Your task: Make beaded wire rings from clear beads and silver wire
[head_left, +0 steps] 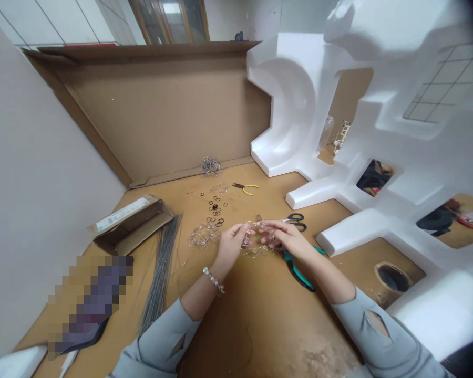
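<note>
See under everything a brown table (284, 325), large enough for spreading parts apart. At R, note a white foam block (355, 228), stood on edge, prob. b/c too bulky for laying flat. At back, see a cardboard sheet (161, 110), raised like a wall, prob. for stopping small parts from falling off. At L, find an open box (120, 214), and just beside it a bundle of thin grey wires (161, 278), laid lengthwise tog., prob. for avoiding tangles. In the middle, look at the L hand (232, 244) and R hand (287, 237), facing each other, near but apart, w/ fingers bent inward, prob. for fine control. By the R hand, partly hidden, notice teal-handled pliers (297, 275) and black-handled scissors (291, 219), prob. put there for quick reach. Farther back, see yellow-handled pliers (250, 186), handles spread. Btwn both hands, find a clear beaded ring (256, 250), pinched at two sides by thumb and finger of each, prob. for keeping its loop open; cannot tell if on bead or on wire. Beside the L hand, note another beaded loop (202, 235), lying loose. Behind it, see small dark rings (215, 207), grouped closely, prob. for easy picking; too small for telling the material.
</note>
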